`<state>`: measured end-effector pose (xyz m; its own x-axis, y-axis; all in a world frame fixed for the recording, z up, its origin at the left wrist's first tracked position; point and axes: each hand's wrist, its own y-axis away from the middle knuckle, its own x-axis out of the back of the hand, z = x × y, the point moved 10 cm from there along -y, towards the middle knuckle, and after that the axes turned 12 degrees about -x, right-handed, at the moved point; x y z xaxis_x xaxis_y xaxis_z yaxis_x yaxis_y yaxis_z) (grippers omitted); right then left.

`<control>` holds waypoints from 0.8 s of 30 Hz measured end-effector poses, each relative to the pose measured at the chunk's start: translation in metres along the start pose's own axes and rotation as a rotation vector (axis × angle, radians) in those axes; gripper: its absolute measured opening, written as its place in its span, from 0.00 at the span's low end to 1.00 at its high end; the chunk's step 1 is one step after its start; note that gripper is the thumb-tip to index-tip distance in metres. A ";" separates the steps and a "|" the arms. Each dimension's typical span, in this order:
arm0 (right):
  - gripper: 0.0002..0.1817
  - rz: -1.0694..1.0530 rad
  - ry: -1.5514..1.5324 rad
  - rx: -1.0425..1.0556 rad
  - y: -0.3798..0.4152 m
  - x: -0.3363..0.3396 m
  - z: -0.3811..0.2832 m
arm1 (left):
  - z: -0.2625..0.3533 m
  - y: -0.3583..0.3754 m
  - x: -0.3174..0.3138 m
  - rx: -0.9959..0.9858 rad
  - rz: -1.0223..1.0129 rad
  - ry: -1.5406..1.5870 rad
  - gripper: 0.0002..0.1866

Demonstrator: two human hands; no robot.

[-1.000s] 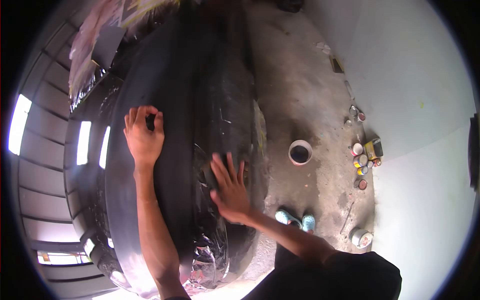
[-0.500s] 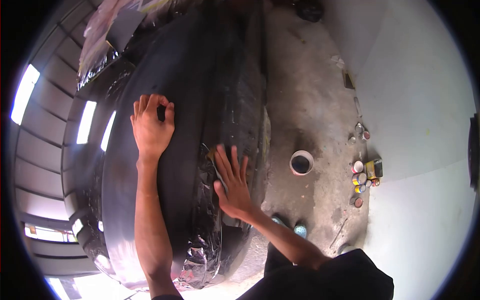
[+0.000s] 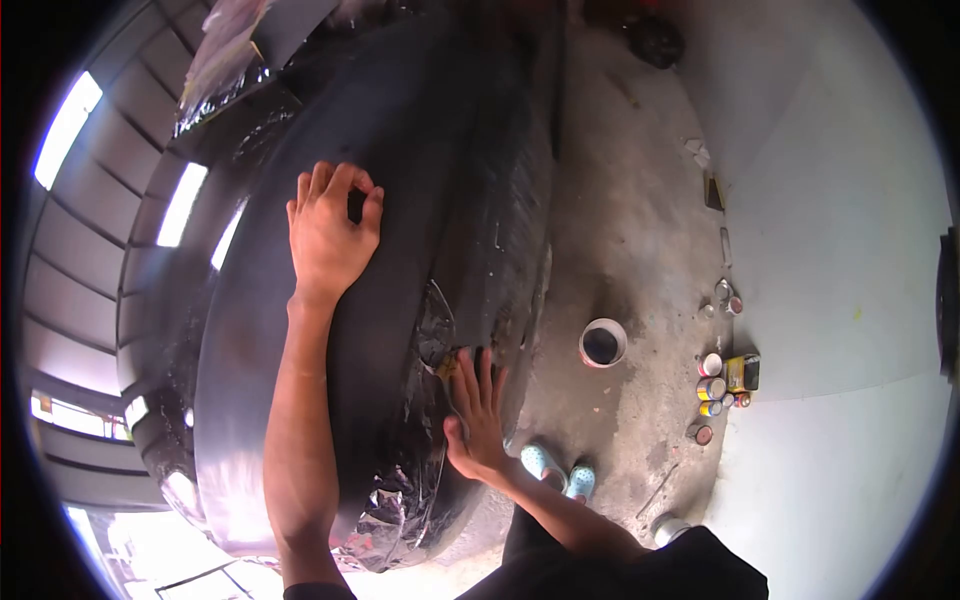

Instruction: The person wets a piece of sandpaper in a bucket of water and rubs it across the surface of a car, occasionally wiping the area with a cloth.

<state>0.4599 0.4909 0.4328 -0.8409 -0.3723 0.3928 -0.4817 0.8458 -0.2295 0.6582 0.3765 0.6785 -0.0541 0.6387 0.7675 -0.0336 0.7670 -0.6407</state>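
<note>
My left hand (image 3: 336, 222) is over the dark, smooth curved panel (image 3: 385, 270), its fingers curled in with thumb and index nearly forming a ring; what it holds, if anything, is too hidden to name. Lower and to the right, my right hand (image 3: 478, 415) lies with spread fingers against the side of the dark body, beside crinkled black plastic film (image 3: 408, 500). A small yellowish-brown patch (image 3: 446, 369) shows near its fingertips.
A round bucket (image 3: 603, 343) stands on the concrete floor (image 3: 640, 250). Several small cans (image 3: 710, 389) line the base of the pale wall (image 3: 840, 290). Light blue shoes (image 3: 538, 461) show at the bottom. A dark bag (image 3: 655, 42) lies at the top.
The view has shifted. My left hand has moved farther up along the panel, still curled. My right hand has slid down along the side, its fingers still spread.
</note>
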 end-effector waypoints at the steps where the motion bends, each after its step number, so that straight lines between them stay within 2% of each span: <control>1: 0.45 -0.014 0.017 0.017 -0.012 0.008 -0.011 | 0.001 0.001 0.001 -0.001 0.010 0.000 0.06; 4: 0.45 -0.047 0.070 0.039 -0.073 0.027 -0.026 | 0.004 0.000 0.002 -0.019 0.020 0.010 0.06; 9: 0.48 0.013 -0.012 -0.007 -0.010 0.010 -0.025 | 0.002 0.000 0.002 0.005 -0.007 -0.004 0.06; 11: 0.48 0.038 0.008 0.060 -0.019 0.007 -0.015 | 0.001 0.001 0.001 0.007 -0.002 0.000 0.06; 15: 0.48 -0.016 0.087 0.082 -0.163 0.054 -0.033 | 0.005 0.000 0.001 -0.008 0.014 0.000 0.06; 18: 0.46 0.010 0.032 0.056 -0.149 0.057 -0.032 | 0.002 -0.001 0.002 0.011 -0.008 -0.005 0.06; 21: 0.43 0.065 0.021 0.058 -0.062 0.034 -0.029 | 0.002 -0.002 0.001 0.026 -0.018 -0.005 0.06; 24: 0.44 0.021 0.053 0.164 -0.098 0.045 -0.022 | 0.003 0.003 -0.001 0.032 -0.032 -0.005 0.06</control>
<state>0.4743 0.3993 0.4923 -0.8389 -0.3312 0.4320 -0.5019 0.7778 -0.3783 0.6554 0.3784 0.6759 -0.0577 0.6136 0.7875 -0.0669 0.7846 -0.6163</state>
